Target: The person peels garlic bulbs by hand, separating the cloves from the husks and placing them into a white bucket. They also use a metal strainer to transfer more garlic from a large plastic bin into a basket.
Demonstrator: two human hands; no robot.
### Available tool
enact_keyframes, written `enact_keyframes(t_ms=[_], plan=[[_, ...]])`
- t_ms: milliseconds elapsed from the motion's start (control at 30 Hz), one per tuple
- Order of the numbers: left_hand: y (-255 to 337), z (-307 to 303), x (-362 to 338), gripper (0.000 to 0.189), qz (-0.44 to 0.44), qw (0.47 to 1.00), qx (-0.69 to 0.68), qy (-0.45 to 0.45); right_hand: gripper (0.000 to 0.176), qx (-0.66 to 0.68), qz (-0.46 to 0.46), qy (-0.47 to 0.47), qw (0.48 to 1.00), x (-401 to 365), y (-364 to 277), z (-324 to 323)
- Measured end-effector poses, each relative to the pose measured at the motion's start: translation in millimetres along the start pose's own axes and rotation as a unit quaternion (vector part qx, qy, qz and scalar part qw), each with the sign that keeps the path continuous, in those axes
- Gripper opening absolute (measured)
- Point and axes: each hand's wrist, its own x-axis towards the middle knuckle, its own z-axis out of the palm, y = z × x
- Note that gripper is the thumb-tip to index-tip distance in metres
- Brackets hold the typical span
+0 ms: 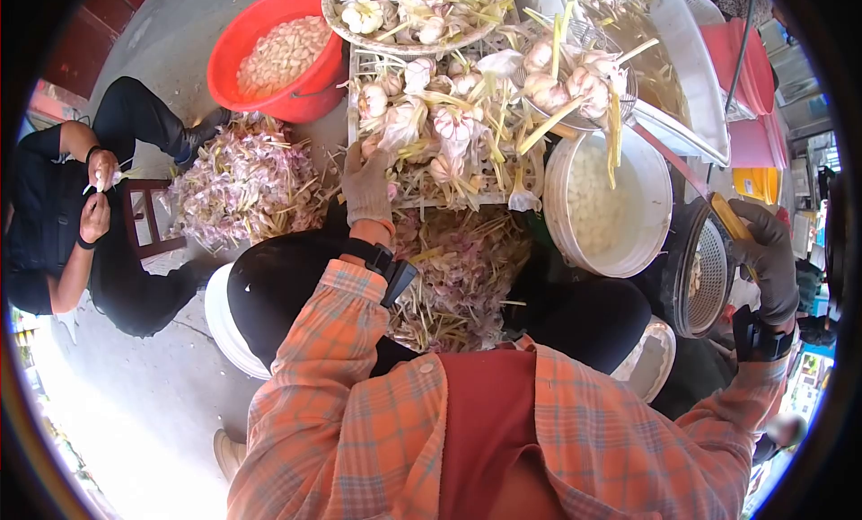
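Note:
My left hand [366, 188], in a pale glove, has its fingers closed over the near left edge of a white crate [422, 199]. Whole garlic bulbs [453, 125] with cut stems are heaped in this crate, close to my fingertips. At the far right, my right hand [769, 251], in a grey glove, grips the wooden handle [732, 216] of a long-handled wire strainer [628, 98]. The strainer's bowl lies over the crate's right side and holds several garlic bulbs [588, 91] with stems.
A red basin [224, 66] holds peeled cloves. Right of the crate are a white bucket [660, 192] with cloves in liquid and a dark basket [691, 286]. Garlic skins [458, 277] lie between my knees. Another person's hands [97, 197] handle garlic at the left.

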Motion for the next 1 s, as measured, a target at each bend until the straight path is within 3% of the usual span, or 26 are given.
enact_keyframes(t_ms=[133, 233, 300, 367, 433, 500, 567, 667, 767, 933, 1000], plan=[[-2, 1, -8, 0.051, 0.0, 0.999, 0.006, 0.039, 0.048, 0.022, 0.021, -0.052, 0.998, -2, 2, 5], [-16, 1, 0, 0.052, 0.111, 0.991, 0.019, 0.077, 0.047, 0.02, -0.077, -0.007, 0.997, -1, 14, 25], [-17, 2, -2, 0.055, 0.291, 0.946, 0.13, 0.066, 0.051, 0.007, -0.074, -0.024, 0.997, 2, 24, 25], [-13, 9, -15, 0.061, 0.335, 0.928, 0.164, -0.005, 0.051, -0.017, -0.106, -0.016, 0.994, 6, 34, 32], [22, 36, -66, 0.07, 0.244, 0.953, 0.124, -0.13, 0.046, -0.051, -0.17, 0.015, 0.984, 9, 39, 46], [22, 54, -83, 0.08, 0.193, 0.919, 0.279, -0.201, 0.046, -0.08, -0.14, 0.004, 0.987, 12, 38, 54], [30, 76, -102, 0.085, 0.132, 0.904, 0.304, -0.27, 0.046, -0.121, -0.129, 0.022, 0.984, 18, 50, 65], [6, 101, -104, 0.083, 0.33, 0.802, 0.422, -0.264, 0.047, -0.201, -0.155, 0.058, 0.965, 13, 47, 77], [24, 124, -109, 0.083, 0.251, 0.796, 0.463, -0.297, 0.048, -0.271, -0.155, 0.065, 0.948, 3, 38, 87], [15, 143, -99, 0.081, 0.275, 0.789, 0.484, -0.26, 0.049, -0.245, -0.241, 0.021, 0.939, 3, 61, 91], [4, 143, -95, 0.077, 0.302, 0.781, 0.491, -0.241, 0.05, -0.096, -0.095, -0.116, 0.984, 6, 50, 82]])
